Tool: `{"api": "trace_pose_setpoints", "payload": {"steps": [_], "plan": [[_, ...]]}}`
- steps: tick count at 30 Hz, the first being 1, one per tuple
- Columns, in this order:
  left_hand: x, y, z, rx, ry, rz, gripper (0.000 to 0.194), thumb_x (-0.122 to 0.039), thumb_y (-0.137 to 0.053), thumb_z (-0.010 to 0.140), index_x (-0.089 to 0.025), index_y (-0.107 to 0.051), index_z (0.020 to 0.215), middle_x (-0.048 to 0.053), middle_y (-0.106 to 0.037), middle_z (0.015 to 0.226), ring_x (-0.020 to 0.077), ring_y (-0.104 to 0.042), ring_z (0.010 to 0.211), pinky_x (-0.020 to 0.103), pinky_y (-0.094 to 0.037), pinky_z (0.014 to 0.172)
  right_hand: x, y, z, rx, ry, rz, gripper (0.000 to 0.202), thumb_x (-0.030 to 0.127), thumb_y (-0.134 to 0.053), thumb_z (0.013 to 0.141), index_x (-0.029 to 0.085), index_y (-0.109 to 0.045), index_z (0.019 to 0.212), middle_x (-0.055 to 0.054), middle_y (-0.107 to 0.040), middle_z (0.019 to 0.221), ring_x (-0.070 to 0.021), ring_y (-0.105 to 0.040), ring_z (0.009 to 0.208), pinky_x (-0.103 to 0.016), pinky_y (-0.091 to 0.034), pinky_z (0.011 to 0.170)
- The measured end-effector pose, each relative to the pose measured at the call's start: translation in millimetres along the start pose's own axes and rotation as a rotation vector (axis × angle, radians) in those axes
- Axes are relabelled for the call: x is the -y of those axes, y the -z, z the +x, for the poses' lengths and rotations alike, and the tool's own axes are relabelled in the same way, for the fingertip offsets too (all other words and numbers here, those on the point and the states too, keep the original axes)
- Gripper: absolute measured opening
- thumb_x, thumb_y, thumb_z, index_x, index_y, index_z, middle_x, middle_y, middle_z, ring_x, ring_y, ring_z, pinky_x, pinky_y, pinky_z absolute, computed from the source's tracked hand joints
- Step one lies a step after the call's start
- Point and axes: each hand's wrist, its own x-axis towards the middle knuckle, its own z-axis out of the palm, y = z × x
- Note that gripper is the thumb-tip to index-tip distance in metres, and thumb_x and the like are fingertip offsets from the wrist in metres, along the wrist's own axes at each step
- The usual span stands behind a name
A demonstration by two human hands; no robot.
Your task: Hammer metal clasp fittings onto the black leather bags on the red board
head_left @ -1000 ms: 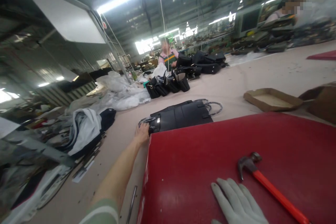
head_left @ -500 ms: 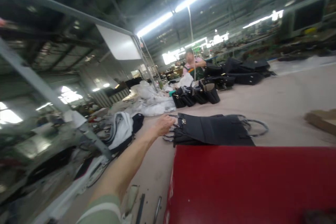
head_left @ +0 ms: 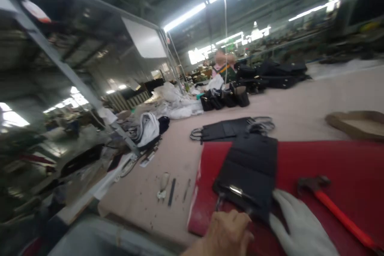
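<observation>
A black bag [head_left: 250, 168] lies flat on the red board [head_left: 300, 160], its metal clasp toward me. My bare left hand [head_left: 229, 230] is at the bag's near edge, its fingers curled round a handle. My right hand [head_left: 300, 222], in a pale glove, rests beside the bag's right edge, thumb and fingers apart; it holds nothing. Beyond the board another black bag [head_left: 226, 129] lies flat, with its handles at both ends. A hammer [head_left: 339, 210] with a red handle lies right of my gloved hand.
A brown tray [head_left: 342, 125] stands at the right. Small tools [head_left: 172, 192] lie on the pale table left of the board. Farther back are upright black bags [head_left: 225, 100], white plastic wrap [head_left: 180, 106] and a person [head_left: 223, 66]. A metal post [head_left: 72, 76] slants at left.
One black bag has come from beyond the board onto it, nearer me, with my left hand. My gloved right hand and the hammer have come into view.
</observation>
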Motion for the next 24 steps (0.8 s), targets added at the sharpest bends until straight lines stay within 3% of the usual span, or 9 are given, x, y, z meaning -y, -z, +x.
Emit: {"api": "trace_pose_setpoints", "payload": {"steps": [2, 4, 8, 10, 13, 16, 19, 24], "plan": [[-39.8, -12.9, -15.0, -0.033, 0.120, -0.099, 0.029, -0.015, -0.064, 0.084, -0.021, -0.059, 0.111, 0.007, -0.071, 0.090, 0.0238, -0.072, 0.074, 0.033, -0.054, 0.059, 5.4, 15.3, -4.8, 0.075, -0.156, 0.129, 0.054, 0.041, -0.044, 0.094, 0.019, -0.057, 0.141, -0.015, -0.059, 0.147, -0.0344, -0.054, 0.139, -0.055, -0.044, 0.118], [-67.3, -15.5, -20.9, -0.036, 0.176, -0.163, 0.026, -0.011, -0.057, 0.087, -0.022, -0.058, 0.111, 0.008, -0.070, 0.093, 0.0234, -0.072, 0.078, 0.033, -0.057, 0.064, 9.4, 26.6, -5.5, 0.078, -0.268, 0.288, 0.058, 0.036, -0.046, 0.090, 0.022, -0.052, 0.146, -0.010, -0.052, 0.155, -0.0276, -0.046, 0.146, -0.047, -0.036, 0.125], [-97.5, -14.4, -26.2, 0.069, 0.154, -0.170, 0.020, -0.010, -0.053, 0.089, -0.021, -0.058, 0.105, 0.008, -0.068, 0.094, 0.0235, -0.070, 0.074, 0.033, -0.057, 0.060, 12.7, 40.7, -5.1, 0.084, -0.343, 0.444, 0.062, 0.035, -0.043, 0.091, 0.017, -0.047, 0.150, -0.013, -0.052, 0.155, -0.0250, -0.047, 0.145, -0.044, -0.036, 0.123], [-107.5, -15.9, -29.0, 0.157, 0.154, -0.154, 0.021, -0.008, -0.054, 0.087, -0.020, -0.058, 0.104, 0.008, -0.068, 0.097, 0.0247, -0.071, 0.074, 0.034, -0.057, 0.059, 14.2, 45.1, -4.5, 0.139, -0.303, 0.454, 0.057, 0.037, -0.047, 0.090, 0.018, -0.056, 0.143, -0.013, -0.056, 0.151, -0.0257, -0.050, 0.143, -0.045, -0.037, 0.122], [-120.2, -19.2, -28.8, 0.285, 0.170, -0.149, 0.022, -0.008, -0.056, 0.085, -0.019, -0.059, 0.104, 0.010, -0.067, 0.102, 0.0262, -0.072, 0.078, 0.035, -0.059, 0.062, 19.3, 48.6, -1.2, 0.319, -0.156, 0.357, 0.055, 0.042, -0.066, 0.080, 0.020, -0.068, 0.130, -0.013, -0.058, 0.149, -0.0328, -0.043, 0.147, -0.052, -0.026, 0.127], [-130.2, -20.8, -21.8, 0.360, 0.202, -0.152, 0.024, -0.009, -0.056, 0.085, -0.018, -0.059, 0.106, 0.012, -0.066, 0.106, 0.0278, -0.072, 0.080, 0.038, -0.061, 0.064, 27.3, 49.6, 4.4, 0.545, 0.030, 0.102, 0.070, 0.040, -0.077, 0.071, 0.019, -0.067, 0.137, -0.014, -0.051, 0.156, -0.0408, -0.033, 0.151, -0.062, -0.014, 0.127], [-137.4, -21.5, -13.6, 0.349, 0.227, -0.184, 0.027, -0.009, -0.056, 0.083, -0.017, -0.058, 0.108, 0.013, -0.065, 0.109, 0.0279, -0.072, 0.081, 0.038, -0.061, 0.065, 32.8, 50.3, 10.7, 0.618, 0.090, -0.048, 0.078, 0.037, -0.077, 0.072, 0.018, -0.061, 0.145, -0.015, -0.045, 0.160, -0.0410, -0.030, 0.153, -0.062, -0.013, 0.127], [-142.9, -28.0, -11.3, 0.249, 0.210, -0.157, 0.027, -0.013, -0.060, 0.077, -0.016, -0.056, 0.103, 0.015, -0.064, 0.106, 0.0269, -0.070, 0.072, 0.036, -0.058, 0.055, 25.4, 45.6, 16.7, 0.630, 0.206, -0.079, 0.084, 0.041, -0.081, 0.067, 0.021, -0.060, 0.146, -0.015, -0.046, 0.160, -0.0409, -0.034, 0.151, -0.062, -0.019, 0.126]]}}
